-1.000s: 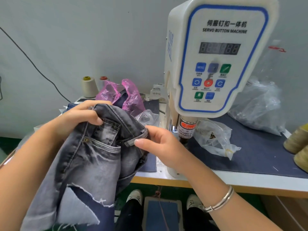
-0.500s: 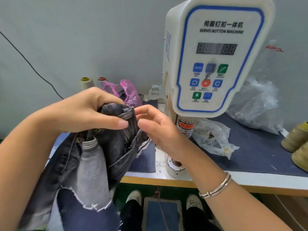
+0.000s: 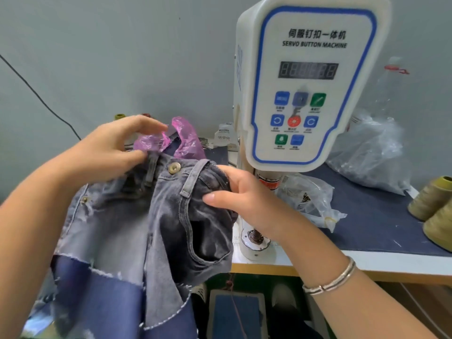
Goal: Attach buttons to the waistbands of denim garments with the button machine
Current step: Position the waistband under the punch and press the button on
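I hold the grey denim garment (image 3: 156, 216) in the middle of the frame, in the air in front of the bench (image 3: 367, 261), left of the button machine (image 3: 310, 84). One metal button (image 3: 174, 167) sits already on the waistband, near the upper centre of the cloth. My left hand (image 3: 105, 155) pinches the waistband at its left end with thumb and lower fingers, while the upper fingers stand spread. My right hand (image 3: 247, 199) grips the bunched waistband at its right end, next to a belt loop (image 3: 193, 178).

I judge the step to be a check of the button and a turning of the garment. To do it well, I should keep the waistband stretched flat between both hands, so the cloth makes no fold. If another button is needed, the band must lie level over the lower die (image 3: 255, 237), at the foot of the machine in the lower centre, with my fingers well away from the punch. A pink plastic bag (image 3: 181, 138) lies behind the garment, and thread cones (image 3: 433, 199) stand at the right edge.
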### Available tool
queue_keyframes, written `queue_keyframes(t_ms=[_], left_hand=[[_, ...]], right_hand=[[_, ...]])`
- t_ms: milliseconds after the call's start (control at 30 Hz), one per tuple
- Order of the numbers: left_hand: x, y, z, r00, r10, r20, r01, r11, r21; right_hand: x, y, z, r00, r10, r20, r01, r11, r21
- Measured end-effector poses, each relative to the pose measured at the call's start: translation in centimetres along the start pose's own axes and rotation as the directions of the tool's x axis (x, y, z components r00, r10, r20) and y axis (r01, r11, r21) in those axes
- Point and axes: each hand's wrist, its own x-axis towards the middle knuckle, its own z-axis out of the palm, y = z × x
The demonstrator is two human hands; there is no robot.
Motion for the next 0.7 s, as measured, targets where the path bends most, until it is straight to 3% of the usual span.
queue_keyframes(t_ms=[67, 133, 200, 300, 433, 500, 700], left_hand=[[-0.2, 1.9, 0.6, 0.985, 0.064, 0.163, -0.056, 0.997, -0.055], [-0.2, 3.6, 1.6, 0.911, 0.030, 0.411, -0.016, 0.999, -0.038], [-0.3, 4.4, 2.8, 0.833, -0.031, 0.553, 0.014, 0.999, 0.034], [-0.7, 4.2, 3.5, 0.826, -0.009, 0.564, 0.025, 0.999, -0.021], [-1.9, 3.2, 4.3, 0.822, 0.045, 0.568, 0.144, 0.948, -0.284], [-2.3, 3.0, 5.6, 0.809, 0.064, 0.585, 0.184, 0.916, -0.355], [-1.8, 2.3, 9.1, 0.813, 0.091, 0.575, 0.315, 0.762, -0.566]], right_hand=[[0.3, -0.1, 0.2, 1.000, -0.005, 0.002, 0.005, 1.000, 0.026], [0.2, 0.0, 0.5, 1.000, -0.002, 0.014, 0.001, 0.998, 0.060], [-0.1, 0.1, 0.8, 1.000, 0.016, 0.020, -0.018, 0.994, 0.105], [-1.0, 0.1, 0.7, 0.995, 0.091, 0.038, -0.093, 0.994, 0.049], [-3.5, 1.7, 1.4, 0.965, 0.246, 0.094, -0.193, 0.903, -0.385], [-4.5, 2.9, 2.1, 0.964, 0.259, 0.056, -0.220, 0.901, -0.374], [-6.2, 3.8, 0.2, 0.952, 0.276, -0.134, -0.292, 0.949, -0.118]])
